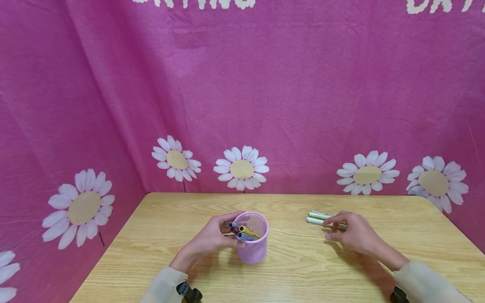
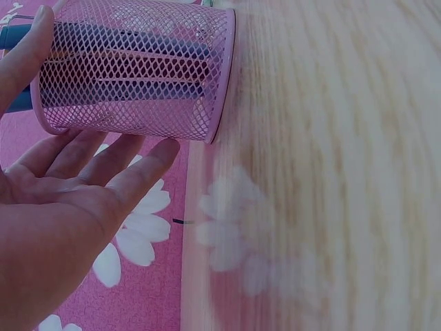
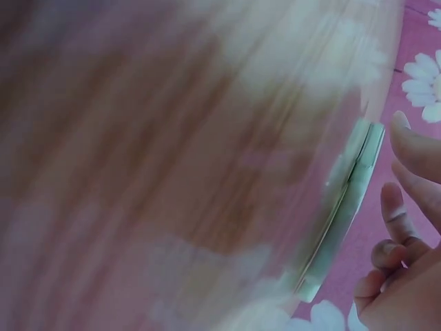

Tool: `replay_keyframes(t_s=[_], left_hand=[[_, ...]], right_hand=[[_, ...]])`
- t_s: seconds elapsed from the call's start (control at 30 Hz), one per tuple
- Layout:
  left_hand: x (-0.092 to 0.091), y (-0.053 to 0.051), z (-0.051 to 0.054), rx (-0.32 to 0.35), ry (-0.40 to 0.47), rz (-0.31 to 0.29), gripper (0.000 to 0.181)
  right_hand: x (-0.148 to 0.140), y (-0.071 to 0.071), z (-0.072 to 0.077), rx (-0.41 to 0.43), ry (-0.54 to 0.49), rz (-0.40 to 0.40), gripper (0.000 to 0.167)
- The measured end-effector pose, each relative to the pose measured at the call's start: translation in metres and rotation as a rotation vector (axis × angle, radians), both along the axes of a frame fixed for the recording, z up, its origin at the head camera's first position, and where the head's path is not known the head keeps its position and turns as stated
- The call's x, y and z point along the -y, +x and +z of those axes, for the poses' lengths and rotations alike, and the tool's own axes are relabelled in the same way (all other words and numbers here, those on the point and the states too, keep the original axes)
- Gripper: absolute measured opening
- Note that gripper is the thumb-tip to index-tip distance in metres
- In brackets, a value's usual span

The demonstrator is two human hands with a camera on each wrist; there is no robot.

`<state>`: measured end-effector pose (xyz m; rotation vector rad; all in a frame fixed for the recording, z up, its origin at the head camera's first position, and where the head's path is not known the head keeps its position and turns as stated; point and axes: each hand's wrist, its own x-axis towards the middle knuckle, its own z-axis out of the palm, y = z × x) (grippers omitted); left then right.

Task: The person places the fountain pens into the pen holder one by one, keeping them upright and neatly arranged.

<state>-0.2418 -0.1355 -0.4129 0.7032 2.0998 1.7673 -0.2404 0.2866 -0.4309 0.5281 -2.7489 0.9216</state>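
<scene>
A pink mesh pen cup [image 1: 254, 253] stands upright on the wooden table. Inside it are several pens, one with a yellow barrel [image 1: 250, 232]. My left hand [image 1: 210, 237] holds the cup from its left side, thumb in front and fingers behind. In the left wrist view, the thumb lies near the rim and the fingertips [image 2: 165, 150] meet the mesh wall. To the right, two pale green pens [image 1: 315, 220] lie side by side on the table. My right hand [image 1: 356, 232] hovers at their right end, fingers loosely bent; the right wrist view shows a gap between it and the pens [image 3: 344, 207].
The wooden table [image 1: 288, 277] spans the front of the view. A pink cloth [image 1: 295, 105] with white daisies hangs behind it and along its left side. The table's back edge lies a short way beyond the green pens.
</scene>
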Motion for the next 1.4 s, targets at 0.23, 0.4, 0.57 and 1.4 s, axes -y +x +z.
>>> replay_keyframes(t_s=[0.23,0.4,0.57,1.4], left_hand=[[-0.001,0.0,0.001,-0.006,-0.002,0.002,0.079],[-0.001,0.001,0.002,-0.006,0.001,-0.006,0.079],[-0.002,0.001,0.003,0.0,0.003,0.001,0.079],[0.0,0.0,0.001,-0.013,0.01,-0.002,0.083]], right_hand=[[-0.01,-0.01,-0.003,-0.009,0.022,0.021,0.035],[-0.015,-0.016,-0.003,-0.009,0.021,0.048,0.035],[-0.018,-0.02,-0.005,-0.002,0.039,0.032,0.033],[-0.012,-0.008,-0.003,0.116,-0.048,0.249,0.023]])
